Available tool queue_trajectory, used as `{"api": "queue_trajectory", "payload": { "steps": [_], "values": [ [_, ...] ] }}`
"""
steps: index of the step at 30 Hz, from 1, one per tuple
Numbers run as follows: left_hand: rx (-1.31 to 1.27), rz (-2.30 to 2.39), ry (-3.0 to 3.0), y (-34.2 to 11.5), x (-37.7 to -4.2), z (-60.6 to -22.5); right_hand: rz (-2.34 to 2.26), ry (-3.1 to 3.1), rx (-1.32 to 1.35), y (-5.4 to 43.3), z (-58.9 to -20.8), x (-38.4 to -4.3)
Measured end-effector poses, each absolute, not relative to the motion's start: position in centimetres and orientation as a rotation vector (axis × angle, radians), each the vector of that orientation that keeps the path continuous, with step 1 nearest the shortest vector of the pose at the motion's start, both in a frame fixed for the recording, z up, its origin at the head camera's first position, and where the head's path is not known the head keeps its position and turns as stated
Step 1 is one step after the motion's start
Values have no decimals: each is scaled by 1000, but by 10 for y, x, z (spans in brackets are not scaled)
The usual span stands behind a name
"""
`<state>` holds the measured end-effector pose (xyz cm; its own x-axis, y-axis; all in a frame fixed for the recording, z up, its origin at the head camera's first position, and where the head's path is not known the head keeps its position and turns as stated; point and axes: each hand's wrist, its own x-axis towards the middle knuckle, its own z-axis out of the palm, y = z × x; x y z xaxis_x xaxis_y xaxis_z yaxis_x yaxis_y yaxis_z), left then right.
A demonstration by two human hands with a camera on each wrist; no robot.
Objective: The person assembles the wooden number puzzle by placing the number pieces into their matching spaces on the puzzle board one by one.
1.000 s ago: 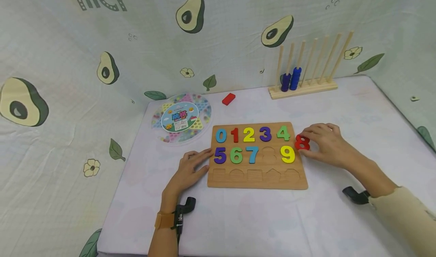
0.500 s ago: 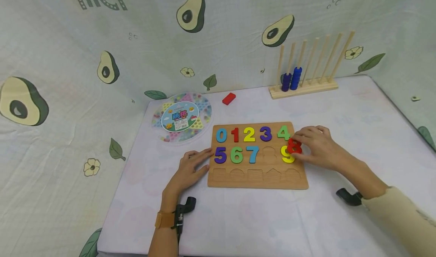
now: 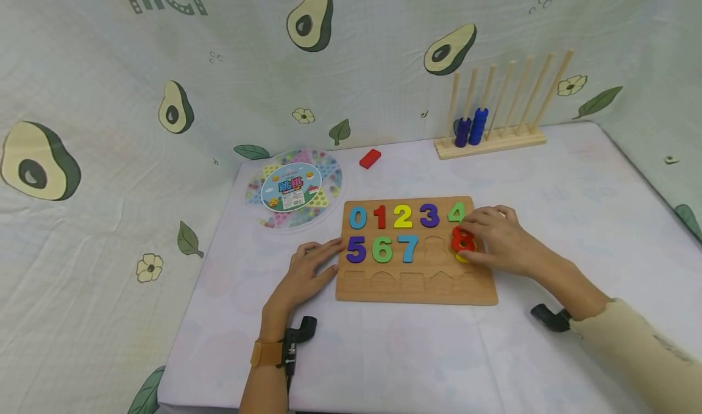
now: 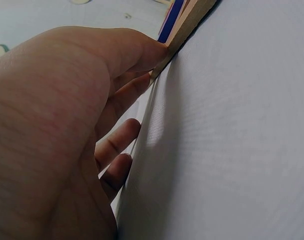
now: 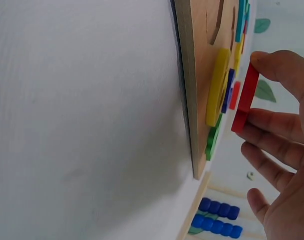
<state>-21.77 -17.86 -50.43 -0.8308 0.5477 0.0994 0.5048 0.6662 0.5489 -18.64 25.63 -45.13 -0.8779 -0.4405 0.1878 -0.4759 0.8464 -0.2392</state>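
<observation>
Between thumb and fingers, my right hand (image 3: pixel 501 238) pinches a red number 8 piece (image 3: pixel 462 239). In the right wrist view the red 8 (image 5: pixel 246 97) is edge-on, held above the board and apart from it. Beneath it, the yellow 9 (image 5: pixel 218 87) sits in the wooden number board (image 3: pixel 378 287), mostly covered in the head view. Digits 0 to 7 fill other places, and an 8-shaped recess (image 3: pixel 436 247) lies bare beside the blue 7 (image 3: pixel 408 248). My left hand (image 3: pixel 304 275) touches the board's left edge with its fingertips, fingers extended.
Behind the board lies a red block (image 3: pixel 370 158). A round Chinese checkers set (image 3: pixel 258 203) stands at the back left. At the back right is a wooden peg rack (image 3: pixel 493 144) with purple and blue beads. The bottom row of the board has several shallow shaped recesses.
My right hand has carried the red 8 leftward from beside the board's right edge to over the yellow 9. The left hand stays at the left edge.
</observation>
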Motion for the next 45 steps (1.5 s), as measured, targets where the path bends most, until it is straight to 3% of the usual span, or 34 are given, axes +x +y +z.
{"api": "queue_trajectory", "payload": {
  "steps": [45],
  "values": [
    [875,903,2790,-178,-217,-503,513,-2828,906,218,-469,-195]
  ]
}}
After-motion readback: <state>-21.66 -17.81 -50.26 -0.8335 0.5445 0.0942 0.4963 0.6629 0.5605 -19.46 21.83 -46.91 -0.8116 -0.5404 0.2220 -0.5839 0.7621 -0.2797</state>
